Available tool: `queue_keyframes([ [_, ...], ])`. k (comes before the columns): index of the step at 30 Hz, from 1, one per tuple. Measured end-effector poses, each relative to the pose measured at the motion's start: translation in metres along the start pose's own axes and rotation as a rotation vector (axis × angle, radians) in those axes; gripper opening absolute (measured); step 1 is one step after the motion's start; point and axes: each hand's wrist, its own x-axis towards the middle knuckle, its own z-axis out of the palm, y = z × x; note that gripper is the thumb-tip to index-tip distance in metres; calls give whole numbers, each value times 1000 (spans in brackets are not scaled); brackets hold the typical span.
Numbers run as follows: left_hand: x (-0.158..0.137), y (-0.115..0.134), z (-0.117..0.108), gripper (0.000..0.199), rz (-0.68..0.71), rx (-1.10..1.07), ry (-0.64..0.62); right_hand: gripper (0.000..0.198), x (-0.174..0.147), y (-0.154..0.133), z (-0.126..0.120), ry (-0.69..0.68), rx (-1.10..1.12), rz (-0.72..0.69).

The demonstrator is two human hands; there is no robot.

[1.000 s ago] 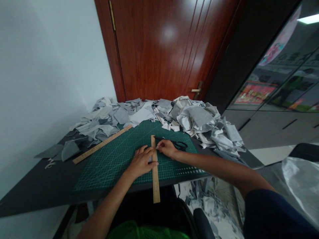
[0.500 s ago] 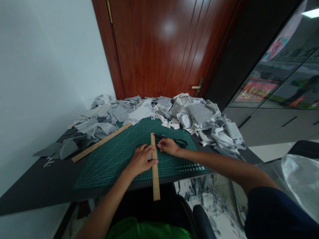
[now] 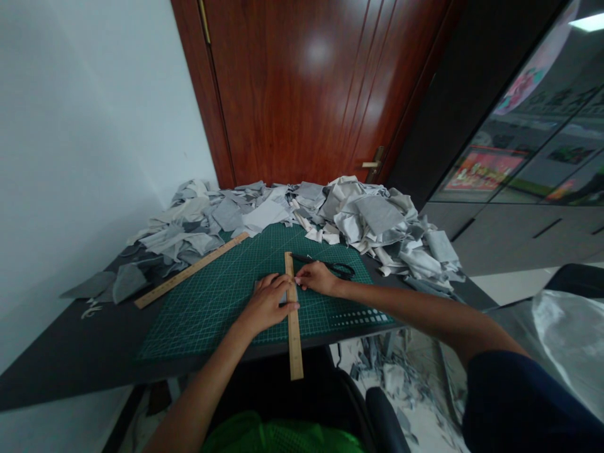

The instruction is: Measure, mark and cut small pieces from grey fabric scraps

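My left hand (image 3: 268, 304) lies with spread fingers on a wooden ruler (image 3: 294, 336) and on a small grey fabric piece (image 3: 284, 298) that is mostly covered. The ruler points towards me, its near end sticking out past the table edge. At the ruler's right side, my right hand (image 3: 317, 278) is closed in a pinch; what its fingertips hold is too small to make out. Just beyond my right hand, black scissors (image 3: 346, 270) rest on the green cutting mat (image 3: 207, 314), partly hidden by the hand.
A second wooden ruler (image 3: 189, 270) lies slanted at the mat's left. Heaps of grey and white fabric scraps (image 3: 377, 217) line the back of the dark table (image 3: 61, 362). More scraps (image 3: 394, 380) litter the floor at right. Behind stands a brown door (image 3: 302, 94).
My right hand has shifted slightly left, its fingertips now at the ruler's edge. My left hand and the ruler stay where they were.
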Motion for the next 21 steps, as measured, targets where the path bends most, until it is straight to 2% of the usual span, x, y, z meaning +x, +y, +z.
queue_keyframes([
  [21, 1, 0, -1, 43, 0, 7, -8, 7, -2, -3, -2, -15, 27, -19],
])
